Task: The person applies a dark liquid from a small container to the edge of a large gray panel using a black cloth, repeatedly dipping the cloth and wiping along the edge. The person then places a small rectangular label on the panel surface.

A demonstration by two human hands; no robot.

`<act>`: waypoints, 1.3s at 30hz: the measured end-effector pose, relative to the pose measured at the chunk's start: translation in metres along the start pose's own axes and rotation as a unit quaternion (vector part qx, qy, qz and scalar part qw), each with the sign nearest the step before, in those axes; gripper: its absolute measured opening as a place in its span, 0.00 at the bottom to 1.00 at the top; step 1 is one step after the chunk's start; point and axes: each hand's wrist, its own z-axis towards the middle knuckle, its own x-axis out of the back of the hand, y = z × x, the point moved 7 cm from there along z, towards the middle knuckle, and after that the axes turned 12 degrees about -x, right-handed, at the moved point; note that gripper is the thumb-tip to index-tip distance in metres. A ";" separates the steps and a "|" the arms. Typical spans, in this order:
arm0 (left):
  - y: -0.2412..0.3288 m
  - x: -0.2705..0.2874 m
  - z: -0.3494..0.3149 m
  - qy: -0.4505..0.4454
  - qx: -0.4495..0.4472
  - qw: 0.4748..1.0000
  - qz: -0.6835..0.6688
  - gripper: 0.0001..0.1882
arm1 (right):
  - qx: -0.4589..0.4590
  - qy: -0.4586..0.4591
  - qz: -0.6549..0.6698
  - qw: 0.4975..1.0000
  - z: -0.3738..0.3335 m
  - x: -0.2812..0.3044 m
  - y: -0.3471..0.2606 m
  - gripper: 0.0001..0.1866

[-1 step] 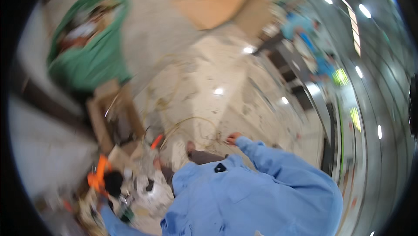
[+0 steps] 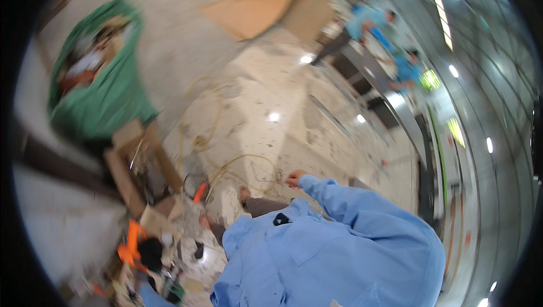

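Observation:
My right hand is held out in front of my blue sleeve, above the floor. Its fingers look curled together, and whether anything small is in them is too blurred to tell. At lower left my left hand reaches down into a pile of loose things, its fingers smeared and mostly hidden. Closest to it are an orange object of unclear kind and a black bundle. Beyond these stands an open cardboard box with mixed contents. An orange-handled item lies on the floor by the box.
A green sack full of scrap stands at left. Loops of yellow hose or cord trail over the floor before my feet. A brown sheet lies farther off. Two people in blue are at a long bench on the right.
The view has turned slightly, so the sack, box and bench sit farther left. My left arm shows less and is lower. My right hand keeps much the same pose.

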 end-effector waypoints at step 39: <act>0.082 -0.004 0.043 -0.004 -0.069 0.997 -0.024 0.26 | -0.054 0.068 0.094 0.992 -0.035 -0.013 0.047 0.16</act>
